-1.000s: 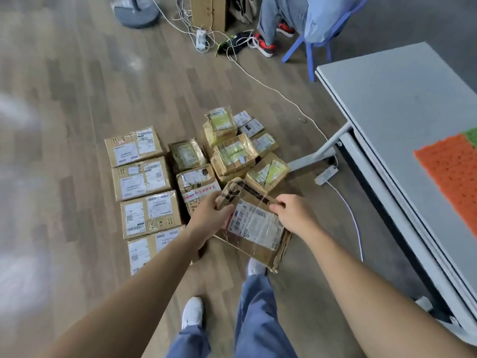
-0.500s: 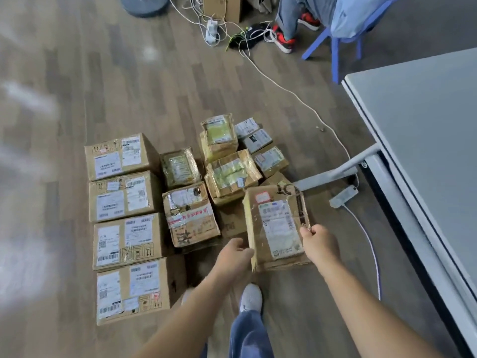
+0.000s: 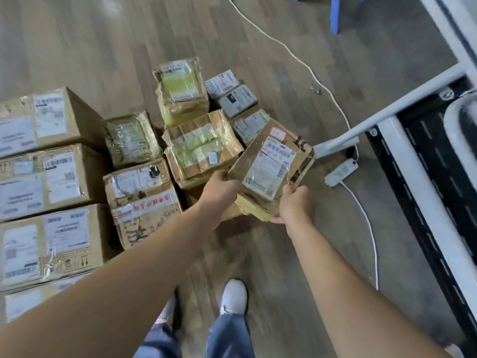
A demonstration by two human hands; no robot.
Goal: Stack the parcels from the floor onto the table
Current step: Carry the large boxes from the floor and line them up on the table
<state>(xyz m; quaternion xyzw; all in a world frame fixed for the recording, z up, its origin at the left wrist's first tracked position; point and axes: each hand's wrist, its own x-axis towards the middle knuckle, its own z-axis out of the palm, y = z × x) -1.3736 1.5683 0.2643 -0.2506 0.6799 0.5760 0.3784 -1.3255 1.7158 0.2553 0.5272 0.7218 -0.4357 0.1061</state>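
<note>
Probably a mailroom: labelled parcels [image 3: 142,200].

Ref = held parcel [image 3: 271,166], over the floor pile. Left hand [image 3: 219,187] on its left edge, right hand [image 3: 296,205] at its near right corner. Wide parcel [image 3: 201,148] just left, touching. Small parcels [image 3: 232,93] behind it; tall stack [image 3: 180,89] behind-left. Taped box [image 3: 142,200] left and nearer. Big boxes [image 3: 46,177] in a column far left. Power strip [image 3: 341,172] just right. Table leg [image 3: 387,117] right and behind. Shoe [image 3: 233,297] nearer, well apart.
</note>
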